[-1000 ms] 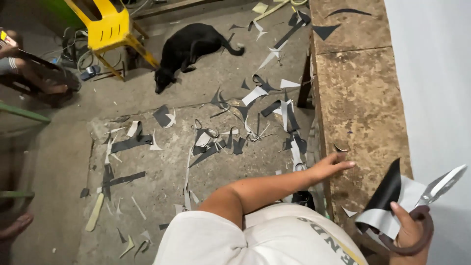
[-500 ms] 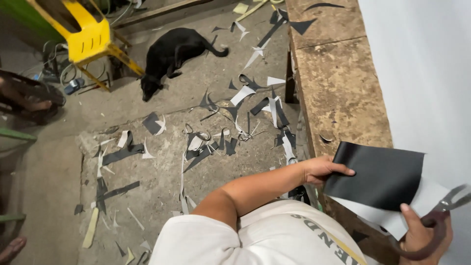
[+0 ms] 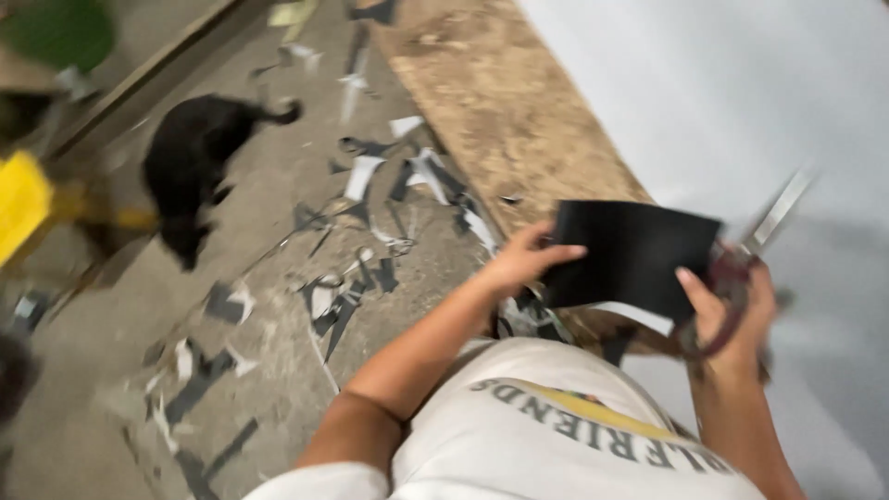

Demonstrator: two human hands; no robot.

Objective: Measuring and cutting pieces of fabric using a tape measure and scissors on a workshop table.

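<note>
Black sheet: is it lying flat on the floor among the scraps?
No: the black sheet is held up between the left hand and the right hand, which also grips scissors.

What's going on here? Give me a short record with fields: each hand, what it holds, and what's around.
left hand: pinches the left edge of the black sheet
right hand: holds the sheet's right edge, plus scissors with dark red handles
bench: worn brown top, beside the hands
floor: concrete, strewn with black and white offcuts
animal: black dog on the floor
</note>
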